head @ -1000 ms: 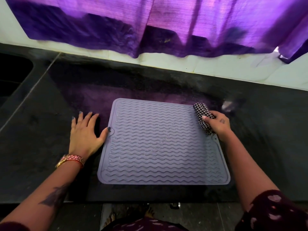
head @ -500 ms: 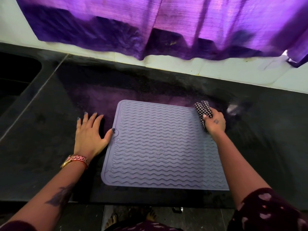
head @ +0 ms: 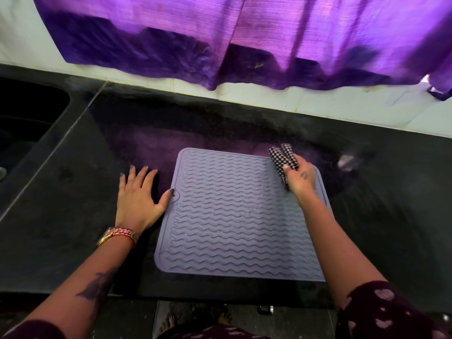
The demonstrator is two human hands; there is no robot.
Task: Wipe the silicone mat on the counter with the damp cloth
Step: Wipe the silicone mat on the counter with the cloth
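A lilac silicone mat point(head: 241, 214) with raised wavy ridges lies flat on the black stone counter point(head: 391, 216), its near edge close to the counter's front edge; a small hanging hole sits at the middle of its left edge. The left hand point(head: 138, 195) lies flat on the counter just beside that left edge, fingers straight and spread, palm down; its thumb tip touches the mat's rim by the hole; it holds nothing. A gold-and-pink watch point(head: 117, 235) circles the left wrist, and a dark tattoo point(head: 97, 286) marks the forearm below it.

The right hand point(head: 302, 176) is at the mat's far right corner, fingers curled round a bunched black-and-white checked cloth point(head: 281, 159); two folds of the cloth stick out past the fingertips toward the wall, and a strip of it hangs below the thumb; the cloth sits over the mat's upper right area, though whether it presses on the surface cannot be told. The right hand is slightly blurred.

Behind the counter runs a white tiled wall point(head: 269, 96); a purple curtain point(head: 244, 37) hangs over it, its hem ending just above the counter, and a violet glow falls on the stone in front of the mat. A dark sink basin point(head: 29, 113) is set into the counter at far left, well apart from the mat. A patterned maroon sleeve point(head: 381, 311) covers the right upper arm at lower right.
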